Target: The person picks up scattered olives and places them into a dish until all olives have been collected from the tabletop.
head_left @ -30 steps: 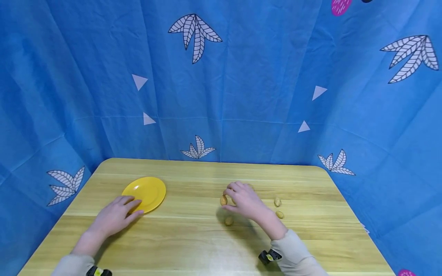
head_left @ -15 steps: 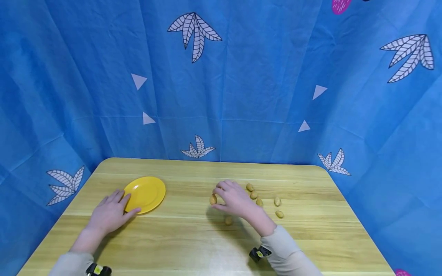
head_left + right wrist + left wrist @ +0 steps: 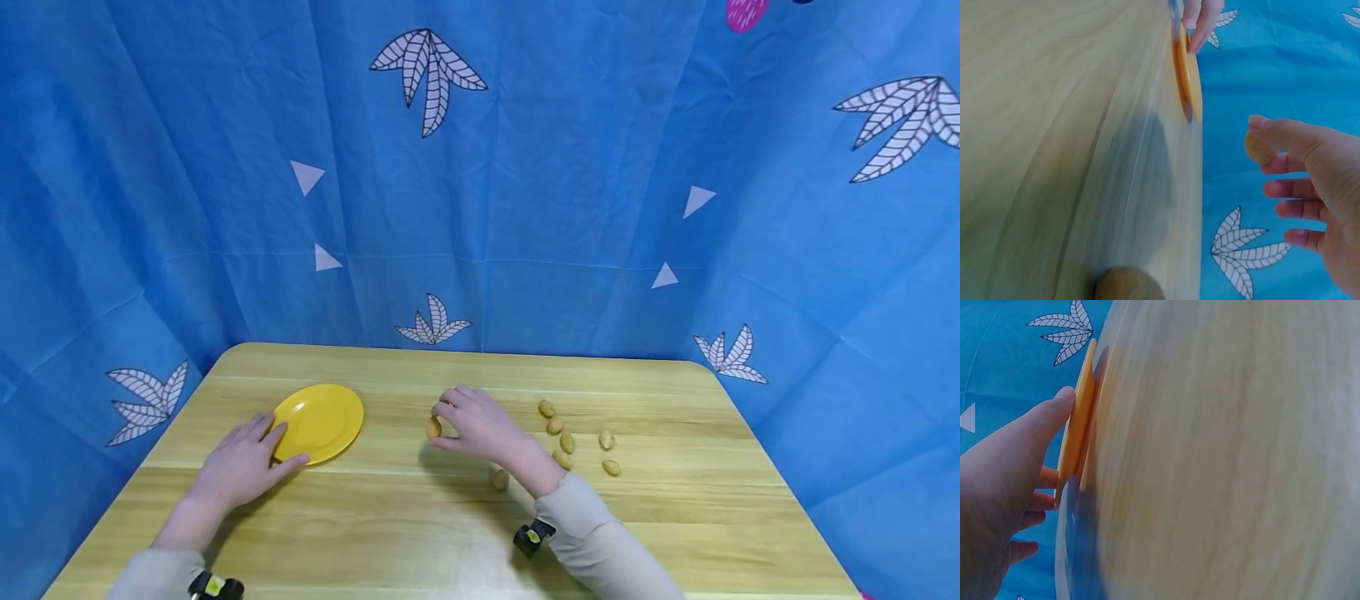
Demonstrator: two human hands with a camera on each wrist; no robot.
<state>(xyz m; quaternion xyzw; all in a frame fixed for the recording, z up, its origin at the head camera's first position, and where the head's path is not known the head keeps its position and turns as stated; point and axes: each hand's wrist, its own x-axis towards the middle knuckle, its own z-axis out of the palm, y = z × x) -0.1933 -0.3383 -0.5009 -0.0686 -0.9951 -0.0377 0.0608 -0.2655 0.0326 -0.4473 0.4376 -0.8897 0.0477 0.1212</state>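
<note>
In the head view, my right hand pinches a small tan oval thing, about walnut-sized, between thumb and fingers. The right wrist view has this piece at the thumb tip and index finger, with the other fingers apart behind it. Above the table, the hand is between the loose pieces and a yellow plate. My left hand rests against the plate's near-left rim, thumb and fingers spread. In the left wrist view, the thumb touches the rim of the plate, and the fingertips are partly hidden behind it.
Several similar tan pieces lie loose on the wooden table, right of the right hand. One piece lies nearer, beside the right wrist. A blue patterned curtain hangs behind the table.
My right hand has moved left with the tan piece, leaving more loose pieces uncovered. The left hand has shifted slightly left, its fingers drawing back from the plate's surface to its rim.
</note>
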